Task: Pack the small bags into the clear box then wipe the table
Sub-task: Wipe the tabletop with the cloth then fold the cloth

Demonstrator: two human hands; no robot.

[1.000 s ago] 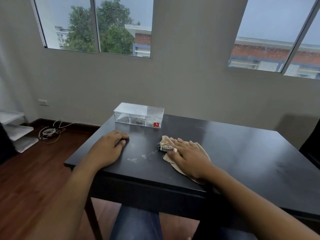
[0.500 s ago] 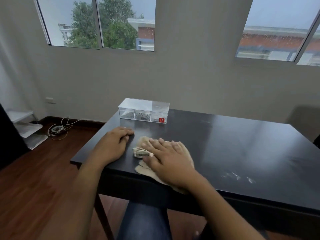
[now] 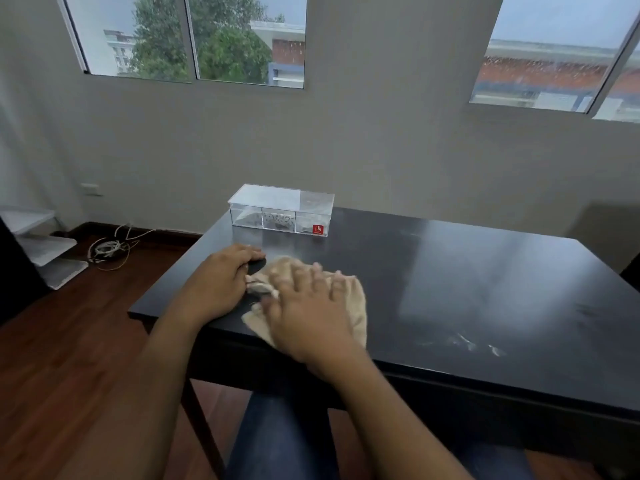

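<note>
Nearest, right hand [image 3: 311, 313] flat on a beige cloth [image 3: 356, 306], fingers spread and pressing it to the dark surface [image 3: 485, 271] close to the front edge; blurred. Just left, almost touching the cloth, left hand [image 3: 221, 282] palm down on the surface, grip loosely curled, holding nothing. Pale smears [image 3: 478, 342] on the surface near the front edge, well right of the cloth. Farther back, near the far left edge, clear box [image 3: 281, 211] with lid on, small bags [image 3: 278, 220] inside its compartments, red sticker [image 3: 319, 229] on the front right corner.
</note>
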